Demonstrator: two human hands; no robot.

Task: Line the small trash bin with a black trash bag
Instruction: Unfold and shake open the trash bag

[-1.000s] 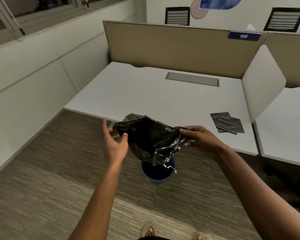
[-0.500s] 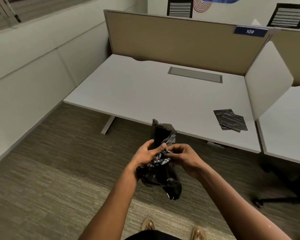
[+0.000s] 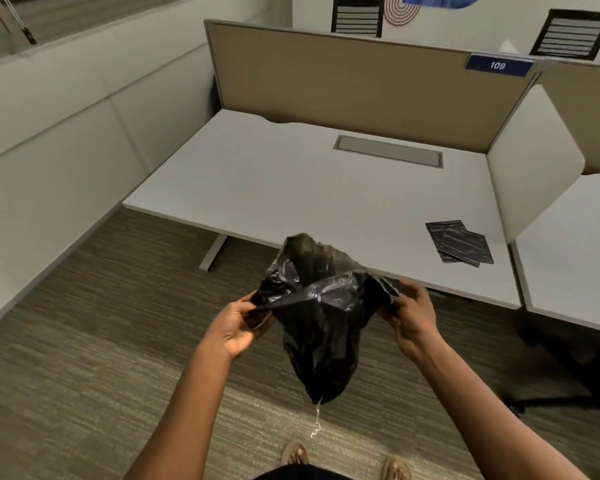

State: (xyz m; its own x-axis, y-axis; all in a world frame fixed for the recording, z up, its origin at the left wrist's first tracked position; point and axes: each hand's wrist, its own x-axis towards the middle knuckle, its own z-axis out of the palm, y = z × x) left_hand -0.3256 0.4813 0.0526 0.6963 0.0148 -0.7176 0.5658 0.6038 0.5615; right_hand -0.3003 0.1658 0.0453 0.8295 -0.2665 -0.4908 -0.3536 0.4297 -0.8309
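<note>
both forearms reach forward at chest height. the left hand (image 3: 238, 327) and right hand (image 3: 413, 315) each pinch an edge of the black trash bag (image 3: 321, 317), stretched between them, hanging above the carpet (image 3: 84, 341) before the desk (image 3: 291, 188).

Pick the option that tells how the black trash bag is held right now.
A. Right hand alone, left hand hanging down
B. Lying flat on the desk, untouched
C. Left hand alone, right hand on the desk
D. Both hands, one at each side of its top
D: the left hand and the right hand each grip one side of the trash bag, which hangs between them.
</note>
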